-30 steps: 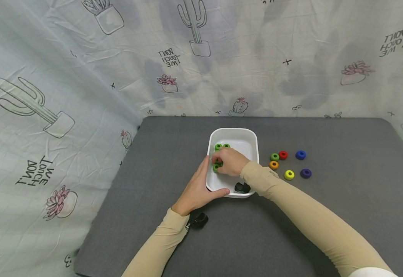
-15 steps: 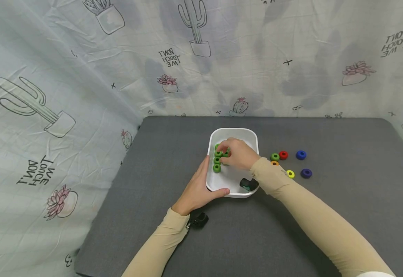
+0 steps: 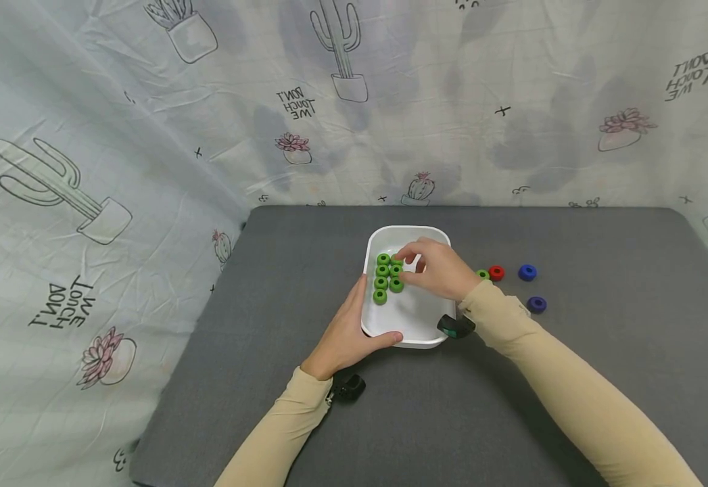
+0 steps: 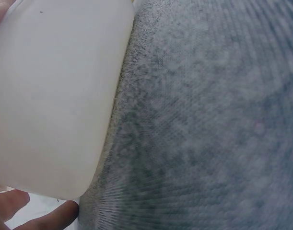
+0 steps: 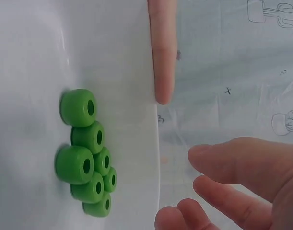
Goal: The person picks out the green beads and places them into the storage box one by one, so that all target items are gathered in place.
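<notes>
A white tray (image 3: 411, 321) holds several green beads (image 3: 381, 283), set in two columns on its left side. My left hand (image 3: 346, 333) rests against the tray's near left corner, with straight fingers along the left wall and the thumb at the near rim. Above the tray, my right hand (image 3: 440, 270) hovers beside the right column, its fingers loosely bent. In the right wrist view nothing lies between the right hand's fingers (image 5: 232, 158), and the green beads (image 5: 79, 108) stand apart from them.
Right of the tray on the grey table (image 3: 603, 338) lie a red bead (image 3: 496, 272), a blue bead (image 3: 527, 272) and a dark blue bead (image 3: 537, 305). Another green bead (image 3: 483, 274) is partly hidden by the right arm. A printed curtain (image 3: 481, 135) hangs behind the table.
My right hand has moved right and away from the left column, uncovering the green beads. The right forearm now covers the orange and yellow beads. The left hand and tray have stayed put.
</notes>
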The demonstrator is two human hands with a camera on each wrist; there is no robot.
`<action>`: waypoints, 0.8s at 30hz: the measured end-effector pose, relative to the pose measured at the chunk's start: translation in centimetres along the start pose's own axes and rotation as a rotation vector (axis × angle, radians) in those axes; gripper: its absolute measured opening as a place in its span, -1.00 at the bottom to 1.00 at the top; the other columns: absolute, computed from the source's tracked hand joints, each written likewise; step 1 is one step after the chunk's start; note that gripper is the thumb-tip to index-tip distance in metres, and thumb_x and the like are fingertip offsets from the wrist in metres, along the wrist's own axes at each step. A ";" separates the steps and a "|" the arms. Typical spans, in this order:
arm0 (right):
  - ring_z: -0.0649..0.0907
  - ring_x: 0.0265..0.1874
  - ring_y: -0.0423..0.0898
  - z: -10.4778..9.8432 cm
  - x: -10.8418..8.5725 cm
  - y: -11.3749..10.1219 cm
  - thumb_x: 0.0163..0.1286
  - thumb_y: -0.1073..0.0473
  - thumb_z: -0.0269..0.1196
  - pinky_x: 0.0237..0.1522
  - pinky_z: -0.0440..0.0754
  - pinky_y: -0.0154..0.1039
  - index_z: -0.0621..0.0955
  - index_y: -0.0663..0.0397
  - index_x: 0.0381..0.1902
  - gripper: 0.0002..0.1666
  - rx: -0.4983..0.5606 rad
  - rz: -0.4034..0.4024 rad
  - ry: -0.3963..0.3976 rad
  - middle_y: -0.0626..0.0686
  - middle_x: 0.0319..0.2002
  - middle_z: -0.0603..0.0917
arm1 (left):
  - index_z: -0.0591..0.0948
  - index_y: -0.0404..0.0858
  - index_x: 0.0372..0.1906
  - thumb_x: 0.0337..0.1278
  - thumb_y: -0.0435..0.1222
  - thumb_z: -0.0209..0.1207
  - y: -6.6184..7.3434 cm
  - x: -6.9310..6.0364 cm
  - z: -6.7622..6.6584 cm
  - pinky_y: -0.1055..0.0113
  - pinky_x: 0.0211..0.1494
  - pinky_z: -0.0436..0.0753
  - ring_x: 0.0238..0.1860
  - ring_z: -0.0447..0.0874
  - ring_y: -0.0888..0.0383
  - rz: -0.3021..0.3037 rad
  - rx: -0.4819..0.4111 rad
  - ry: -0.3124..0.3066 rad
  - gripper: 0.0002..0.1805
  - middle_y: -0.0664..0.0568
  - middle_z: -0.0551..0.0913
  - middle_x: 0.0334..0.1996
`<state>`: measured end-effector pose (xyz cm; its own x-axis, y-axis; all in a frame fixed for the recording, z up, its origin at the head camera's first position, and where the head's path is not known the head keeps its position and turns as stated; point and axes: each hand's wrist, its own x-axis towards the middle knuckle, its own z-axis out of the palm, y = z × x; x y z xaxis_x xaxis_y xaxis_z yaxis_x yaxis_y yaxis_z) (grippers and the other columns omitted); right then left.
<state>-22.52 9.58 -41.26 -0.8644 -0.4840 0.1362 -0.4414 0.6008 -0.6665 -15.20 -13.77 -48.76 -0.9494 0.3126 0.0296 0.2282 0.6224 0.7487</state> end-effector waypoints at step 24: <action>0.69 -0.19 -0.04 -2.8 -4.9 1.1 0.38 0.22 0.43 -0.18 0.61 -0.08 0.70 0.06 0.07 -0.69 0.032 0.051 0.148 0.06 -0.02 0.70 | -0.27 0.11 0.71 -0.02 0.38 0.40 0.0 -0.1 0.0 -0.12 0.54 0.32 0.66 0.02 0.10 -0.003 -0.002 0.001 0.41 0.28 -0.18 0.70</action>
<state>-19.46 14.40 -40.63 -0.9127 -0.3525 0.2066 -0.3900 0.6008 -0.6978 -15.16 -13.82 -48.78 -0.9503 0.3101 0.0282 0.2252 0.6217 0.7502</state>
